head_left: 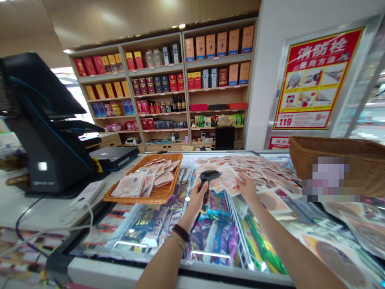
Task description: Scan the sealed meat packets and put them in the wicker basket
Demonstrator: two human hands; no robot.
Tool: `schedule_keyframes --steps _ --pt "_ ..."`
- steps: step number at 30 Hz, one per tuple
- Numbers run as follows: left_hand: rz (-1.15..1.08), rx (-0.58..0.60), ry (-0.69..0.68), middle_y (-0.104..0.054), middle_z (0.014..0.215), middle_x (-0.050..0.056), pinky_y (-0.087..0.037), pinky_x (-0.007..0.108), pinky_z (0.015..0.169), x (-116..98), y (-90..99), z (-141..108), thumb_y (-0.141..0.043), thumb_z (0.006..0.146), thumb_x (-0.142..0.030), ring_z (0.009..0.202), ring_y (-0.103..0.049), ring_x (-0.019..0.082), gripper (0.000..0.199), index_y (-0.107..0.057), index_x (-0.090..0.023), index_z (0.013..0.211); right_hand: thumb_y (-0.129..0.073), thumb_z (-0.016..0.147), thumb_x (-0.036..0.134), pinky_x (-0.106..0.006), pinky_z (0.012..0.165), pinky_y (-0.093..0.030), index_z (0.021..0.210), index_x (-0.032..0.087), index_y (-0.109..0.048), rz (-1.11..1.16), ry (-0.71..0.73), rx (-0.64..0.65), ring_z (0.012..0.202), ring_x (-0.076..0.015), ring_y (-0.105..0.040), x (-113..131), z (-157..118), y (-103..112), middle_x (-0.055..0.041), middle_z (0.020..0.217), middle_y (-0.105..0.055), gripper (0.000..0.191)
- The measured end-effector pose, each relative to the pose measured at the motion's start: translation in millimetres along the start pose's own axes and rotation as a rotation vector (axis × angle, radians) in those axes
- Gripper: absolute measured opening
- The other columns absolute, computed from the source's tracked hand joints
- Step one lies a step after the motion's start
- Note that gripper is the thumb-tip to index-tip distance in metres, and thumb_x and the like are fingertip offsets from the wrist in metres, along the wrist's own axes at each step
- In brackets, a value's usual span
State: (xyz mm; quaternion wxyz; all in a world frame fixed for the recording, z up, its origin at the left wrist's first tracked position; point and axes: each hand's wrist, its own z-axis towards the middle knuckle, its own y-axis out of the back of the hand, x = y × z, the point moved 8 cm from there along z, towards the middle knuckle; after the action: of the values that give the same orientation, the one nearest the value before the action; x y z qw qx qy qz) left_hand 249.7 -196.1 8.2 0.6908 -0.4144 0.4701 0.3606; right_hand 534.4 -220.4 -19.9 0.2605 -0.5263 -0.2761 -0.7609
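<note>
My left hand [197, 196] is wrapped round the handle of a black handheld scanner [209, 175], whose head points away from me. Between the fingers of my right hand [246, 188] is the edge of a flat clear packet [228, 178], just right of the scanner head. Many similar packets [258, 166] lie spread over the glass freezer top behind and to the right of my hands. To the left, an orange wicker tray [162, 198] holds a pile of the same kind of packets.
A black register [51, 160] stands at the left beside a flat dark device [114, 156]. Through the freezer glass, colourful packages [213, 237] show in wire baskets. A brown basket [331, 148] sits at the right. Shelves of boxes [158, 84] line the back wall.
</note>
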Motion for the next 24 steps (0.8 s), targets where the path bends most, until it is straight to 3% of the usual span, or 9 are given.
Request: schedule_keyframes --steps 3,8,14,19,24 --pt "0.007 0.041 -0.006 -0.057 0.059 -0.004 -0.034 0.022 0.042 -0.5 -2.5 -0.2 -0.088 0.067 -0.099 0.041 -0.046 0.007 0.083 -0.059 -0.022 0.076 -0.084 0.078 0.055 -0.035 0.064 -0.057 0.093 0.027 -0.074 0.007 0.008 0.005 0.055 -0.0254 -0.071 -0.7 0.1 -0.8 0.0034 0.055 -0.068 0.033" --pt "0.023 0.038 -0.045 -0.059 0.062 -0.004 -0.033 0.022 0.041 -5.3 -0.7 4.1 -0.087 0.064 -0.102 0.041 -0.046 0.006 0.086 -0.058 -0.022 0.077 -0.082 0.071 0.078 -0.038 0.058 -0.054 0.097 0.026 -0.076 0.079 0.031 -0.015 0.052 -0.0279 -0.068 1.3 4.3 0.0 -0.0002 0.054 -0.068 0.059" --pt "0.036 -0.1 -0.149 -0.06 0.065 -0.004 -0.033 0.021 0.041 -35.7 31.6 15.7 -0.085 0.071 -0.098 0.041 -0.048 0.006 0.08 -0.06 -0.022 0.081 -0.08 0.064 0.089 -0.039 0.055 -0.052 0.097 0.023 -0.078 0.126 0.1 -0.054 0.049 -0.0281 -0.067 23.5 12.0 -10.2 -0.0031 0.052 -0.066 0.074" --pt "0.128 -0.235 -0.26 -0.059 0.064 -0.005 -0.035 0.02 0.041 -92.8 89.6 8.8 -0.084 0.073 -0.096 0.042 -0.047 0.007 0.078 -0.059 -0.023 0.081 -0.083 0.063 0.087 -0.038 0.054 -0.054 0.098 0.022 -0.079 0.213 0.107 0.057 0.054 -0.0304 -0.073 54.7 14.9 -71.3 -0.0045 0.056 -0.071 0.074" --pt "0.243 -0.39 -0.298 -0.06 0.064 -0.003 -0.037 0.021 0.041 -141.5 164.0 -10.1 -0.082 0.073 -0.096 0.042 -0.05 0.008 0.078 -0.061 -0.022 0.079 -0.085 0.07 0.074 -0.037 0.055 -0.06 0.093 0.024 -0.079 0.253 0.117 0.229 0.059 -0.0304 -0.079 98.2 11.0 -174.5 -0.0053 0.063 -0.076 0.056"
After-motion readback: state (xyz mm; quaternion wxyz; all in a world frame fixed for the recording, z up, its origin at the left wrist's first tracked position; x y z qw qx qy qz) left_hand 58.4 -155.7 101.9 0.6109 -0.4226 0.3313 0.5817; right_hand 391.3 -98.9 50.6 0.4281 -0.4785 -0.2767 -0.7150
